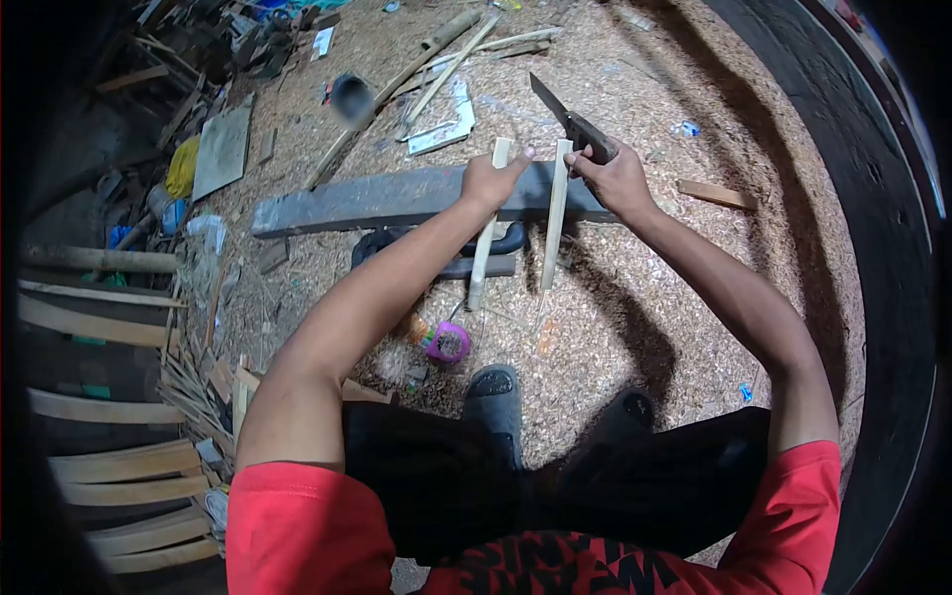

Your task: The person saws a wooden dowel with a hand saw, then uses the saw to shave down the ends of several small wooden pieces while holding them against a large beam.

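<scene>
My left hand (490, 182) is closed round a pale squared wooden stick (480, 268), its thumb stretched to the right. The stick's top end shows above the fingers and its lower end points down toward my feet. My right hand (617, 180) is closed on a dark-handled knife (548, 99), whose blade points up and left. Thumb and finger of that same hand pinch a second wooden stick (555, 223), which hangs nearly parallel to the first. Behind both sticks lies a thick grey timber beam (367, 198).
Wood shavings cover the ground. A purple tape measure (448, 342) lies near my left sandal (493, 397). A short wood offcut (716, 193) is at right. Long poles (451, 89) and a dark cylindrical container (351, 97) lie beyond the beam. Curved wooden slats (129, 466) line the left.
</scene>
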### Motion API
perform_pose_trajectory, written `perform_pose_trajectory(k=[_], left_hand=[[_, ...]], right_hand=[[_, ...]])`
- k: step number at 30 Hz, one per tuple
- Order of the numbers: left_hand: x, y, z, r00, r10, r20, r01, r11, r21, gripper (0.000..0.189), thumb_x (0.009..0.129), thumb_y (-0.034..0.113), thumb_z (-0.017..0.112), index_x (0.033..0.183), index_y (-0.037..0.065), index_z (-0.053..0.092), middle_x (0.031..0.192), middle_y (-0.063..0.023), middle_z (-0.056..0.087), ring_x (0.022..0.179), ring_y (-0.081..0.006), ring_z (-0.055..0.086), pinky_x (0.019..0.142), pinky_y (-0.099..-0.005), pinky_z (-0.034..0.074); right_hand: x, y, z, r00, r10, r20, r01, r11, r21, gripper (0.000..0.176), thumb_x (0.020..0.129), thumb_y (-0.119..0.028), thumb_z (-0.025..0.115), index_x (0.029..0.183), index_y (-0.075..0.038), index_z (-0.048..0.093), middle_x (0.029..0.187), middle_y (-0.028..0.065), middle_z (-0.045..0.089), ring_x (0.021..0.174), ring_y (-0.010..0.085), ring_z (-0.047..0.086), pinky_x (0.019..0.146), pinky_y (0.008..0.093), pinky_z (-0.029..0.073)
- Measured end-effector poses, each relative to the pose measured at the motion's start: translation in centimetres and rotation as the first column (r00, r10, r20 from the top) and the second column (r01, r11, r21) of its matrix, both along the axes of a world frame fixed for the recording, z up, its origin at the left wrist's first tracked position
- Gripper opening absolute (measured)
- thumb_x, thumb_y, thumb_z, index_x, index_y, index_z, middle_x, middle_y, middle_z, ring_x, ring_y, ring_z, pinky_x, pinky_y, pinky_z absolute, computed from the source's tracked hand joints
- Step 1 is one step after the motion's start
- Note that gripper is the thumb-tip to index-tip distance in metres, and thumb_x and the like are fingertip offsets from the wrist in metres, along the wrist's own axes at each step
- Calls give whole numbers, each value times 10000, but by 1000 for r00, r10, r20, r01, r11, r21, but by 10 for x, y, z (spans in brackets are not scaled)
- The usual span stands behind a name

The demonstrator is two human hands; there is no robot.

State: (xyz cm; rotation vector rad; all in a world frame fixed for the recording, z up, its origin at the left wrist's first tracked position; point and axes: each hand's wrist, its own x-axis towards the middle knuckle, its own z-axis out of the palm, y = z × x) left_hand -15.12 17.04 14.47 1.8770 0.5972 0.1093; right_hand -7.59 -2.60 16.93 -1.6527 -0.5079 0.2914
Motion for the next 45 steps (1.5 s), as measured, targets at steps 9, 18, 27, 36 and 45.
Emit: perform_pose_trajectory(k=[9,18,27,36,45], left_hand=[[21,-24,19,986,61,152,-5,939,-344,633,916,621,559,1088,19,466,856,-61,498,622,-130,500,462,-294,470],[38,-49,11,970,-233,75,245,935,-259,652,924,631,534,1170,29,479,843,-39,515,678,-138,542,497,-295,513],[23,-70,-5,962,-258,-89,215,917,-335,620,942,663,454,1113,71,523,780,6,457,646,-124,473,552,-334,544],[33,-78,11,922,-338,188,378,889,-259,696,1002,613,371,1195,-15,598,1024,-102,644,916,-160,570,845,-341,476],[31,-83,37,924,-331,191,380,852,-360,753,1016,622,252,1248,16,635,1044,-80,688,987,-178,602,946,-321,449]], right_hand=[[6,9,3,996,21,-87,-22,1000,-5,216,829,-147,785,880,-23,616,741,-23,602,626,54,543,556,225,440],[24,-30,10,998,-59,-32,58,998,-40,280,827,-152,792,1025,0,665,788,-34,609,676,54,549,601,230,466],[19,-53,-7,995,-76,-65,70,993,-95,396,826,-164,781,1167,3,665,797,-37,617,685,49,550,617,230,467],[15,-43,1,993,-56,-101,47,995,-89,316,817,-153,783,1056,21,671,810,-28,621,723,52,556,642,238,476],[14,-46,16,995,-61,-84,61,998,-2,228,817,-160,787,924,-9,655,739,-27,608,639,58,549,571,233,453]])
